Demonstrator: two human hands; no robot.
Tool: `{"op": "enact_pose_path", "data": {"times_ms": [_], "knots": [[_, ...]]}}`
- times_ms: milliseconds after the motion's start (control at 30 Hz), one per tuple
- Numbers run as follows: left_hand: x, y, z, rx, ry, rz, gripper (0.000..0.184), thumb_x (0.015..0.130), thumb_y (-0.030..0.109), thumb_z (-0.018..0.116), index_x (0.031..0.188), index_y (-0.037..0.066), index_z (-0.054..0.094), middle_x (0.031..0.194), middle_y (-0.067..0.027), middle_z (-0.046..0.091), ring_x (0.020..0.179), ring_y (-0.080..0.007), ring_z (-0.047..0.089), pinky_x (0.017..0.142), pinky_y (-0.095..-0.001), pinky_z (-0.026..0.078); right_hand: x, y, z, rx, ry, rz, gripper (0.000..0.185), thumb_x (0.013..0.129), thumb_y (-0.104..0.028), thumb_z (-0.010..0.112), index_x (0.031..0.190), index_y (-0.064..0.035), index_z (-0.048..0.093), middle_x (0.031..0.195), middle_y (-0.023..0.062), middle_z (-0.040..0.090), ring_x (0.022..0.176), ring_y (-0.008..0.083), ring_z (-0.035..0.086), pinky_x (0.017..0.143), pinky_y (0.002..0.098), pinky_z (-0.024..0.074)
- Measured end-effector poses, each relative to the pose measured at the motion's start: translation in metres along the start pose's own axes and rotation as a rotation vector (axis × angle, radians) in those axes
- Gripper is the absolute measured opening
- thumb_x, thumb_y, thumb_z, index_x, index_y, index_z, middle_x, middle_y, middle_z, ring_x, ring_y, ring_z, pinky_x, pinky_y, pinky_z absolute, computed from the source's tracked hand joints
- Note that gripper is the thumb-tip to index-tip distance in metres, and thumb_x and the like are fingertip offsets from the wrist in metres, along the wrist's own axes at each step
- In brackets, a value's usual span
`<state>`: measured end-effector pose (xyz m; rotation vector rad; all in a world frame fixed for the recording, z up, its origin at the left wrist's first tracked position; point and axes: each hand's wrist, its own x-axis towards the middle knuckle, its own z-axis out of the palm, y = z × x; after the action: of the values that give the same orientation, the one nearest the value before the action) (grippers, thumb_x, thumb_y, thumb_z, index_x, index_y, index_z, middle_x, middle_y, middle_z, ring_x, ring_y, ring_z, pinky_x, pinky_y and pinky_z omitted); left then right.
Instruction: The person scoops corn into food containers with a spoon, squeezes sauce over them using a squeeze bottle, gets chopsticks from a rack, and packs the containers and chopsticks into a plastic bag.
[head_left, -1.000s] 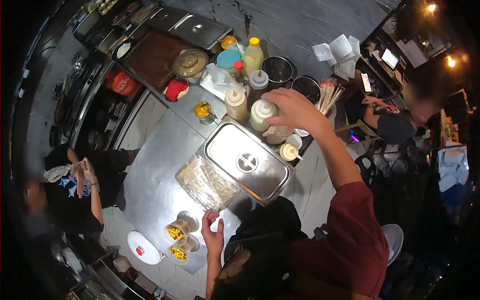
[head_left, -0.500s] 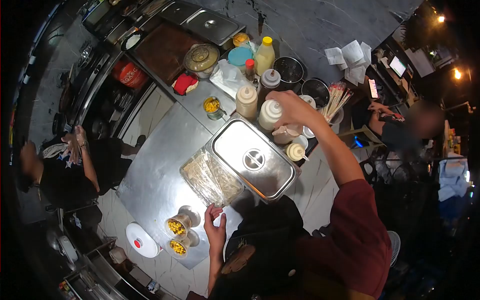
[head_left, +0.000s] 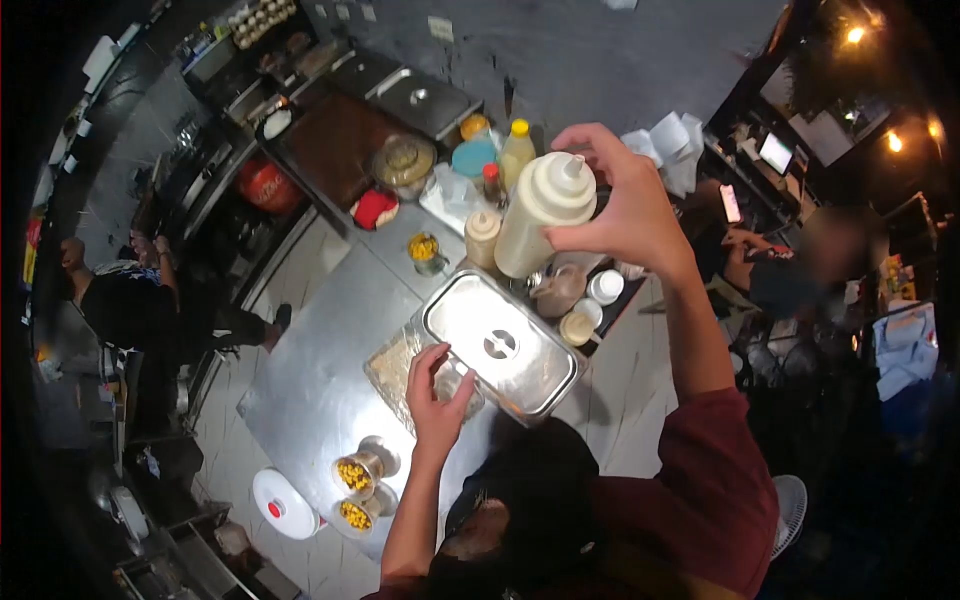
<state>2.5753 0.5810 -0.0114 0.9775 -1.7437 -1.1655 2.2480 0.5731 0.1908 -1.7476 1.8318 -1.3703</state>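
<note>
My right hand (head_left: 635,210) is closed around a white squeeze bottle (head_left: 540,220), raised above the counter with its nozzle up. My left hand (head_left: 436,400), fingers apart and holding nothing, hovers over a plastic-wrapped tray (head_left: 392,372). Beside that tray lies a steel pan lid (head_left: 465,312) with a recessed handle. Another squeeze bottle (head_left: 482,240) stands just left of the raised one. Two clear cups, a rear cup (head_left: 355,474) and a front cup (head_left: 357,515), hold yellow pieces that look like corn.
A jar of yellow pieces (head_left: 426,255) stands on the steel counter (head_left: 300,350). Behind it are a glass-lidded pot (head_left: 403,165) and a yellow-capped bottle (head_left: 517,155). A white round lid (head_left: 285,503) is at lower left. One person (head_left: 130,310) stands left, another (head_left: 790,270) right.
My right hand has lifted the white squeeze bottle up from among the other bottles. My left hand has moved forward over the wrapped tray. The camera view has shifted slightly.
</note>
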Motion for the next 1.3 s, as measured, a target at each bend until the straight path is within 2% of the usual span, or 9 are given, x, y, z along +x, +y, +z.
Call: {"op": "enact_pose_path", "data": {"times_ms": [233,433,533,633,733,967,1100,1233,1300], "knots": [[0.079,0.124,0.058,-0.115,0.117,0.324,0.111,0.063,0.025,0.103,0.153,0.003,0.041,0.145,-0.0173,0.055,0.133,-0.0329,0.056,0.114,-0.0436,0.045,-0.015,-0.145,0.001,-0.097,0.274,-0.211,0.092,0.062,-0.023,0.101,0.136,-0.0045,0.050,0.101,0.0125,0.077,0.089,0.0166,0.076,0.085,0.0315,0.0596],[0.047,0.115,-0.010,-0.112,-0.207,0.221,0.063,0.068,0.015,0.096,0.124,0.004,0.068,0.118,-0.0094,0.074,0.110,-0.0184,0.071,0.092,-0.0383,0.059,-0.056,-0.169,0.040,0.095,0.119,-0.272,0.127,0.054,-0.038,0.107,0.156,-0.0022,0.040,0.111,0.0126,0.074,0.108,0.0216,0.073,0.096,0.0350,0.0562],[0.027,0.070,-0.050,-0.420,-0.432,0.128,0.073,0.066,0.017,0.096,0.132,0.005,0.067,0.121,-0.0080,0.074,0.112,-0.0208,0.071,0.097,-0.0385,0.057,-0.084,-0.147,0.090,0.397,-0.203,-0.219,0.117,0.057,-0.040,0.104,0.151,-0.0012,0.048,0.126,0.0144,0.069,0.118,0.0246,0.067,0.104,0.0395,0.0517],[0.014,0.050,-0.099,-0.431,-0.618,0.352,0.082,0.060,0.021,0.099,0.135,0.006,0.066,0.121,-0.0087,0.074,0.114,-0.0244,0.069,0.100,-0.0411,0.055,-0.103,-0.114,0.154,0.721,-0.510,-0.112,0.104,0.058,-0.031,0.102,0.146,-0.0017,0.054,0.128,0.0138,0.070,0.123,0.0254,0.067,0.109,0.0416,0.0502],[-0.010,0.045,-0.157,-0.448,-0.849,0.035,0.078,0.056,0.023,0.101,0.125,0.004,0.071,0.123,-0.0103,0.074,0.117,-0.0250,0.068,0.101,-0.0402,0.054,-0.129,-0.139,0.183,0.767,-0.540,-0.147,0.095,0.059,-0.026,0.099,0.141,-0.0012,0.057,0.124,0.0123,0.071,0.116,0.0238,0.068,0.105,0.0404,0.0522],[-0.097,0.120,-0.190,-0.118,-0.096,-0.050,0.080,0.066,0.023,0.095,0.135,0.003,0.061,0.117,-0.0138,0.075,0.106,-0.0213,0.071,0.096,-0.0364,0.056,-0.162,-0.238,0.240,0.694,-0.226,-0.062,0.084,0.071,-0.016,0.096,0.141,-0.0041,0.052,0.125,0.0080,0.067,0.112,0.0186,0.067,0.100,0.0367,0.0535],[-0.123,0.076,-0.235,-0.399,-0.289,0.022,0.072,0.063,0.021,0.095,0.126,0.002,0.064,0.111,-0.0085,0.073,0.101,-0.0211,0.071,0.088,-0.0376,0.059,-0.151,-0.261,0.260,0.921,-0.540,-0.041,0.089,0.074,-0.027,0.094,0.147,-0.0018,0.048,0.126,0.0121,0.067,0.112,0.0230,0.069,0.099,0.0402,0.0566],[-0.134,0.062,-0.253,-0.754,-0.822,0.022,0.082,0.062,0.030,0.096,0.131,0.002,0.061,0.119,-0.0121,0.071,0.110,-0.0240,0.070,0.098,-0.0412,0.059,-0.153,-0.273,0.285,1.234,-0.928,0.021,0.099,0.071,-0.046,0.087,0.147,0.0033,0.047,0.121,0.0207,0.069,0.104,0.0320,0.074,0.091,0.0477,0.0625],[-0.138,0.059,-0.266,-0.630,-0.750,0.070,0.088,0.062,0.031,0.099,0.135,0.003,0.058,0.123,-0.0115,0.069,0.110,-0.0247,0.070,0.101,-0.0411,0.057,-0.158,-0.278,0.299,1.243,-0.954,-0.043,0.094,0.070,-0.045,0.087,0.142,0.0044,0.053,0.119,0.0213,0.069,0.102,0.0319,0.074,0.089,0.0461,0.0626]]}}
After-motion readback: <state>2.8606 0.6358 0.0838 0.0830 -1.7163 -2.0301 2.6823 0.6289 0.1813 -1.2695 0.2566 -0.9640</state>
